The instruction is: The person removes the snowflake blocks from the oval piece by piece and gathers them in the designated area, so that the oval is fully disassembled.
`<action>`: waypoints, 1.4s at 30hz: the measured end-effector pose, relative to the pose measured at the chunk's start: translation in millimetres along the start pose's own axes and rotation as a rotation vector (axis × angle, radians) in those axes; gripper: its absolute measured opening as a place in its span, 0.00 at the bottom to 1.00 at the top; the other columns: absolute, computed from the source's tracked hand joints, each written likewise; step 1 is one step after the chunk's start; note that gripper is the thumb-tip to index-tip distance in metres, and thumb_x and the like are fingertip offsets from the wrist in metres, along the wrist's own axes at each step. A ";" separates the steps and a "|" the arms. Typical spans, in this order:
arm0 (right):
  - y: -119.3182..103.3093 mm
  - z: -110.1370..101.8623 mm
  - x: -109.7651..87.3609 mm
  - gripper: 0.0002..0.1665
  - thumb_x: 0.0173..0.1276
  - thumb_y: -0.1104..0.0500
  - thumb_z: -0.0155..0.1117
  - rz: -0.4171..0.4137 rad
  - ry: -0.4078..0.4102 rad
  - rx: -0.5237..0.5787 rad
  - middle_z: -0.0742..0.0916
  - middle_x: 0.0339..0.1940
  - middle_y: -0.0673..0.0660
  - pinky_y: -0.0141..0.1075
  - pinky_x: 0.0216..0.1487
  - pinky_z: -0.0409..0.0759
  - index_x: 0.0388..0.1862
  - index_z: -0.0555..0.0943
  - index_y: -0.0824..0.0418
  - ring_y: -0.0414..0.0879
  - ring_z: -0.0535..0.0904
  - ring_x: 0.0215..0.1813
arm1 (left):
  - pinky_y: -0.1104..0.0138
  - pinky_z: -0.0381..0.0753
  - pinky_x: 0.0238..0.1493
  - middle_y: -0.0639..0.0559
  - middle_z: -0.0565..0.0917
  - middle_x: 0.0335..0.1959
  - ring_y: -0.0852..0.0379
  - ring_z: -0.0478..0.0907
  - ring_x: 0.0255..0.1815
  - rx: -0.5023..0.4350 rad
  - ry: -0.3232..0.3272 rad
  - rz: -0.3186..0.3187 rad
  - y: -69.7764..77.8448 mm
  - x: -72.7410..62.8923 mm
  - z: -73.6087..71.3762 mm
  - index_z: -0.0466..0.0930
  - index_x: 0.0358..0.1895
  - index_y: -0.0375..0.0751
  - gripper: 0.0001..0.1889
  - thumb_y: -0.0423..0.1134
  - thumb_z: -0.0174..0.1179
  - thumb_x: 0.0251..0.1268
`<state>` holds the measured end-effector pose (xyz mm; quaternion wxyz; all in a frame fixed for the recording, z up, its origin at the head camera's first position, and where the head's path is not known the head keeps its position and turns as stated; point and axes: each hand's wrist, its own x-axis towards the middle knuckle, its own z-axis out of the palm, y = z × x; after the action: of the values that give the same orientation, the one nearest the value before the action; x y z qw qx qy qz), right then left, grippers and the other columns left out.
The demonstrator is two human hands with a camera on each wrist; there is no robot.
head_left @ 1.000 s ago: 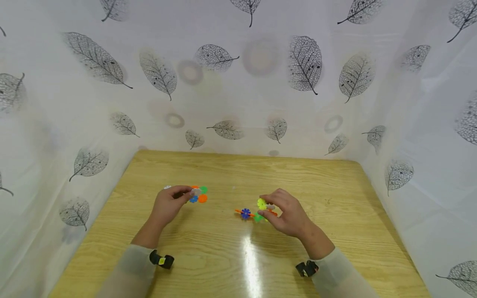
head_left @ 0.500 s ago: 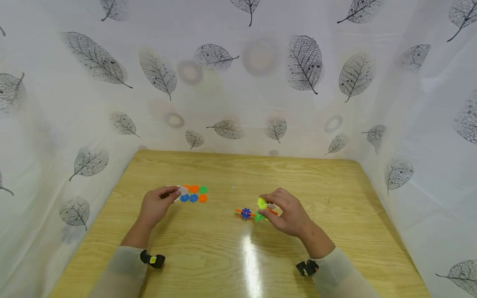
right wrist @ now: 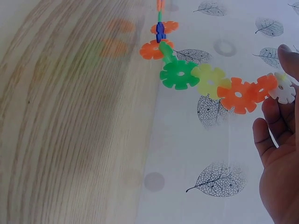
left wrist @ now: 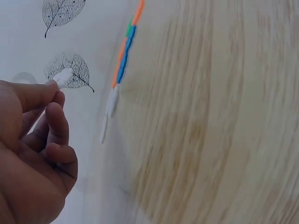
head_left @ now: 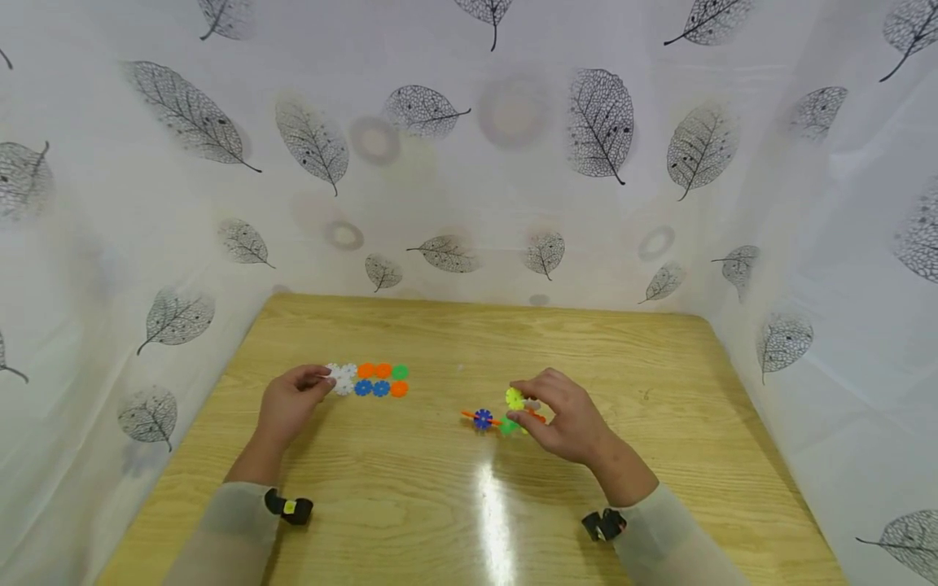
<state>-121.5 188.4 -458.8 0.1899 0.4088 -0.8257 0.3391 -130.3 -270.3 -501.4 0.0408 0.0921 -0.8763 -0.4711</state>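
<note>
My left hand (head_left: 293, 400) pinches a white snowflake disc (left wrist: 63, 77) between thumb and index finger, above the left end of the laid-out discs. In the left wrist view its other fingers curl in. My right hand (head_left: 564, 417) pinches a yellow snowflake disc (head_left: 515, 398), part of a chain of interlocked discs. From a white disc (right wrist: 283, 91) at the fingers, the chain runs through orange discs (right wrist: 238, 95), a pale yellow disc (right wrist: 210, 80) and a green disc (right wrist: 180, 74) to a dark blue disc (right wrist: 161, 32) with orange discs beside it.
Two rows of loose discs lie flat on the wooden table (head_left: 410, 488): white discs (head_left: 344, 384) at the left, then orange discs (head_left: 374, 370), blue discs (head_left: 372, 388) and a green disc (head_left: 399, 372). A leaf-patterned white curtain (head_left: 469, 187) surrounds the table's back and sides.
My left hand has moved left along the rows with the white disc, uncovering orange, blue and white discs. My right hand and the chain stay in place.
</note>
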 end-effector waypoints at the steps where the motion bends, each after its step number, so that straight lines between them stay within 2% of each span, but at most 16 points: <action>1: 0.2 0.1 0.0 0.23 0.67 0.53 0.76 0.001 -0.002 -0.001 0.88 0.42 0.48 0.41 0.43 0.81 0.57 0.86 0.61 0.49 0.82 0.41 | 0.72 0.81 0.41 0.42 0.87 0.48 0.51 0.83 0.45 0.013 0.004 -0.008 -1.8 0.4 -1.0 0.85 0.57 0.37 0.18 0.46 0.66 0.74; 6: 0.8 0.9 0.1 0.23 0.67 0.54 0.77 -0.018 0.009 0.003 0.88 0.43 0.48 0.41 0.43 0.82 0.57 0.86 0.61 0.48 0.82 0.41 | 0.61 0.79 0.47 0.39 0.87 0.50 0.43 0.83 0.51 0.078 0.033 -0.079 -10.3 2.6 -4.0 0.85 0.56 0.36 0.18 0.45 0.65 0.74; 9: 0.5 1.3 0.1 0.23 0.66 0.55 0.77 -0.026 0.019 0.005 0.88 0.43 0.49 0.40 0.43 0.81 0.57 0.86 0.62 0.48 0.82 0.41 | 0.53 0.79 0.50 0.37 0.87 0.50 0.41 0.82 0.51 0.102 0.030 -0.130 -13.0 2.8 -5.1 0.85 0.56 0.36 0.18 0.45 0.64 0.73; 12: -0.2 1.4 -0.2 0.23 0.66 0.55 0.77 -0.024 0.020 0.006 0.88 0.42 0.48 0.41 0.42 0.81 0.57 0.86 0.62 0.48 0.82 0.41 | 0.50 0.78 0.52 0.38 0.87 0.50 0.40 0.83 0.50 0.131 0.018 -0.165 -14.1 3.3 -6.4 0.85 0.56 0.37 0.18 0.46 0.64 0.73; 21: -0.9 0.7 -0.6 0.23 0.64 0.57 0.78 -0.021 0.021 0.006 0.88 0.42 0.49 0.41 0.42 0.82 0.56 0.86 0.63 0.48 0.83 0.41 | 0.48 0.79 0.50 0.38 0.88 0.49 0.40 0.83 0.48 0.221 -0.033 -0.146 -18.8 8.2 -9.9 0.87 0.55 0.36 0.19 0.46 0.63 0.72; 30: 0.4 -0.2 1.4 0.22 0.67 0.55 0.76 -0.036 0.016 0.000 0.88 0.42 0.49 0.41 0.41 0.82 0.57 0.86 0.63 0.49 0.83 0.40 | 0.41 0.76 0.59 0.32 0.85 0.56 0.31 0.79 0.58 0.268 -0.088 -0.138 -18.6 11.7 -14.6 0.87 0.54 0.33 0.21 0.49 0.63 0.73; 42: 2.8 0.9 0.1 0.22 0.69 0.52 0.75 -0.040 0.013 -0.002 0.88 0.41 0.48 0.41 0.41 0.82 0.57 0.86 0.62 0.49 0.83 0.40 | 0.41 0.75 0.61 0.31 0.84 0.57 0.30 0.78 0.59 0.298 -0.093 -0.095 -20.1 14.1 -14.7 0.86 0.55 0.31 0.22 0.49 0.62 0.74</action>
<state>-123.9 188.9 -460.4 0.2024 0.4231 -0.8164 0.3370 -139.3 -296.0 -510.2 -0.0364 0.1167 -0.9321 -0.3408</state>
